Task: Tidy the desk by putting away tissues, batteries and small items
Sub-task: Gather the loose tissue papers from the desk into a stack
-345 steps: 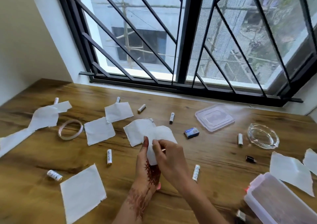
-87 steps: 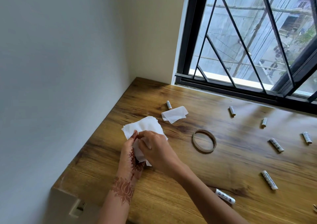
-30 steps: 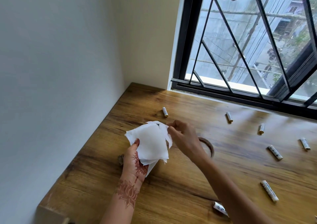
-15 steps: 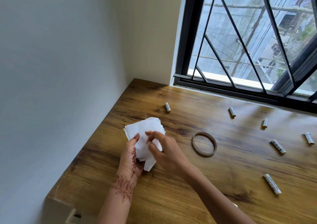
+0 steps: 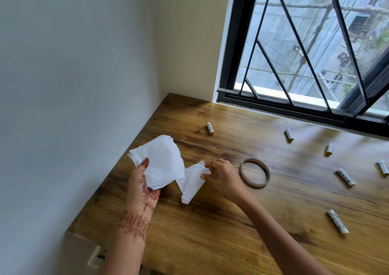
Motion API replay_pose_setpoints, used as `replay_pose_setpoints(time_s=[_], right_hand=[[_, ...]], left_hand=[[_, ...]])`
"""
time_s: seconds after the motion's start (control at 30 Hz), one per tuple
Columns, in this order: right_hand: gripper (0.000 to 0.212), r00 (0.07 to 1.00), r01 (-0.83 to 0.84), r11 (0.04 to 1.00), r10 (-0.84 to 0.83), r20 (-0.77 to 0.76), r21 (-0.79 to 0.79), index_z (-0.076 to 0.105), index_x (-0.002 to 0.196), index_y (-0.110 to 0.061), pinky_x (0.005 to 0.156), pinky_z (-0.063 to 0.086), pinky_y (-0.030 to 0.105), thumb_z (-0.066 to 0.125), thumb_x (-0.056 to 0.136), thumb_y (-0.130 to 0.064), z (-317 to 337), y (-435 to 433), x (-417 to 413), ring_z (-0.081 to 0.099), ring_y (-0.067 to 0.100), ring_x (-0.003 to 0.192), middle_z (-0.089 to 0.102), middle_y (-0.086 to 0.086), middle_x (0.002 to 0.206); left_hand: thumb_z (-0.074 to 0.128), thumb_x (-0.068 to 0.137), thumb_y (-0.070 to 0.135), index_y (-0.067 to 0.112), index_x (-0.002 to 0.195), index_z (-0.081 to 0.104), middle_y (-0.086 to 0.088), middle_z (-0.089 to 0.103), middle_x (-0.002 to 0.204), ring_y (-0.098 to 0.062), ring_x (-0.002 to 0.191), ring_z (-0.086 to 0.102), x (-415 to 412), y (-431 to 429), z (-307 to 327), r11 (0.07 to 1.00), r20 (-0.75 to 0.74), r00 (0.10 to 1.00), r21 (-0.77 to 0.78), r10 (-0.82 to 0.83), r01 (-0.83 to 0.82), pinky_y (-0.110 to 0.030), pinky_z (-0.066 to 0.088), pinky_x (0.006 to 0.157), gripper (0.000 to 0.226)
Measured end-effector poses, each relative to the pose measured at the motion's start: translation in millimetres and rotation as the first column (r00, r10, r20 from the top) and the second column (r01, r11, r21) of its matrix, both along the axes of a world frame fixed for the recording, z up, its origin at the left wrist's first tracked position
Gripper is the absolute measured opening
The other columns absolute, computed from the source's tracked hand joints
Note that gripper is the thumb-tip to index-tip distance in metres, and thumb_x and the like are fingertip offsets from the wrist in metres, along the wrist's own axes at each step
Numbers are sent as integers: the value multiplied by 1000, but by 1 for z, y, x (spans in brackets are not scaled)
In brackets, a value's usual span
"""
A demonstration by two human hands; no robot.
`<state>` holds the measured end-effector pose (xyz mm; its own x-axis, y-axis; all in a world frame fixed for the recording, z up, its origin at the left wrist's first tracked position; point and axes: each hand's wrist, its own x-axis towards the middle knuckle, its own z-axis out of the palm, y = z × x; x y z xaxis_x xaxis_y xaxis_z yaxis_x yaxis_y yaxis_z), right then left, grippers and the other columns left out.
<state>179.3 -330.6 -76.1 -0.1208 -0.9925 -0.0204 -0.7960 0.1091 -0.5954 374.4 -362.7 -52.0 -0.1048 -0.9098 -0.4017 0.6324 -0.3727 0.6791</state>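
Observation:
My left hand [image 5: 143, 187] holds a stack of white tissues [image 5: 162, 161] above the desk's left end, thumb on top. My right hand [image 5: 223, 176] pinches a folded tissue piece [image 5: 192, 183] that hangs just right of the stack, its lower tip near the desk. Several white batteries lie scattered on the wood: one far back [image 5: 210, 128], one near the window [image 5: 289, 135], one at the front right [image 5: 337, 221], and others toward the right edge.
A tape ring [image 5: 255, 172] lies flat just right of my right hand. The wooden desk [image 5: 210, 243] meets a white wall on the left and a black barred window [image 5: 294, 104] at the back.
My hands have drawn apart: the right hand has pulled a tissue piece to the right of the stack that the left hand still holds. Earlier, both hands were together on the stack.

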Motion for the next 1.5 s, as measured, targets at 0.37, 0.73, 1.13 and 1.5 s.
replay_pose_setpoints(time_s=[0.37, 0.73, 1.13, 1.5], right_hand=[[11, 996, 84, 993, -86, -24, -83, 64, 92, -15, 78, 45, 26, 64, 85, -22, -15, -5, 7, 49, 14, 94, 53, -6, 95], [25, 1000, 16, 994, -19, -20, -111, 62, 111, -12, 79, 49, 28, 59, 89, -22, -15, -11, -1, 53, 17, 99, 59, 2, 108], [6, 932, 160, 984, -176, 318, 77, 60, 86, -13, 67, 46, 24, 58, 89, -18, -6, -31, -7, 54, 14, 82, 59, 1, 89], [7, 638, 421, 906, -329, 696, 42, 55, 86, -11, 74, 52, 34, 55, 91, -16, 28, -21, -30, 56, 21, 83, 59, 11, 92]], left_hand=[[51, 91, 16, 12, 132, 47, -12, 63, 115, -28, 98, 63, 3, 4, -5, 998, -39, 999, 55, -6, 8, -39, 58, 63, 41], [51, 92, 15, 11, 132, 47, -9, 65, 107, -25, 95, 63, -2, 6, -6, 997, -43, 999, 74, 32, -28, -33, 60, 57, 41], [50, 93, 15, 11, 132, 47, -11, 64, 110, -27, 98, 62, -2, 11, -3, 998, -57, 998, 62, 13, -10, -38, 58, 62, 40], [49, 93, 16, 13, 127, 50, -9, 65, 109, -26, 95, 64, -13, 8, 2, 998, -57, 998, 44, -34, 36, -34, 59, 55, 34]])
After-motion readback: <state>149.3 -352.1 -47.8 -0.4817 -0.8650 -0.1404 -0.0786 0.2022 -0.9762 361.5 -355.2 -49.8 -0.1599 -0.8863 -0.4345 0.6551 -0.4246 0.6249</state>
